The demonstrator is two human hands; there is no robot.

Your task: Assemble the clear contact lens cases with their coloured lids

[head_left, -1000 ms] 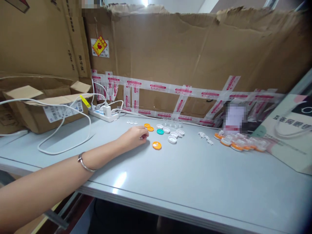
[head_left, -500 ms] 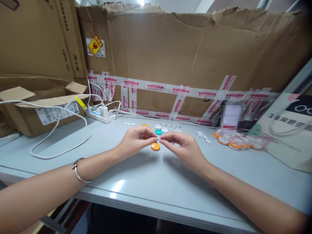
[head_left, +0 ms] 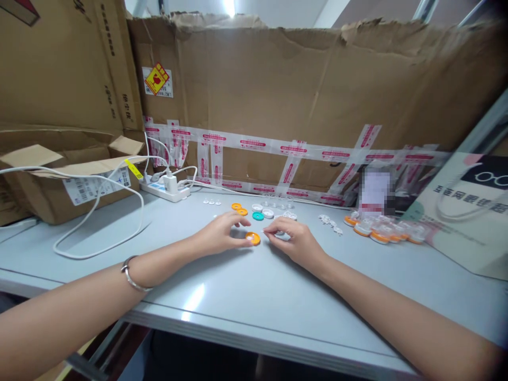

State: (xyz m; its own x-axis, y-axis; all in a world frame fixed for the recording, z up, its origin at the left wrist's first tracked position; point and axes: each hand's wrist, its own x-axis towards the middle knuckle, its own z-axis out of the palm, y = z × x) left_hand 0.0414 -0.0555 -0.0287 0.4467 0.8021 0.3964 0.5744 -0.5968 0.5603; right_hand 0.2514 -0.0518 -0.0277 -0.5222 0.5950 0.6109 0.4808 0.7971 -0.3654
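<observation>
My left hand (head_left: 218,234) has its thumb and fingers spread apart at the left side of an orange round disc (head_left: 254,238) on the table. The thumb tip overlaps the disc's edge; whether it touches is unclear. A small white part lies on that disc. Just to the right, my right hand (head_left: 296,236) is closed in a pinch, with a tiny white piece (head_left: 263,230) at its fingertips, too small to name more exactly. Behind the hands lie a teal disc (head_left: 257,216), two more orange discs (head_left: 236,206) and white round caps (head_left: 268,214).
Small white parts (head_left: 330,224) lie right of my hands, before a cluster of orange-and-clear round pieces (head_left: 383,233). A power strip (head_left: 166,192), looping white cable (head_left: 141,211) and open carton (head_left: 47,196) stand left. A large cardboard sheet (head_left: 254,90) walls the back.
My hands have parted from a shared pinch above the orange disc. The left moved down and opened beside the disc; the right shifted slightly right and down, still pinching.
</observation>
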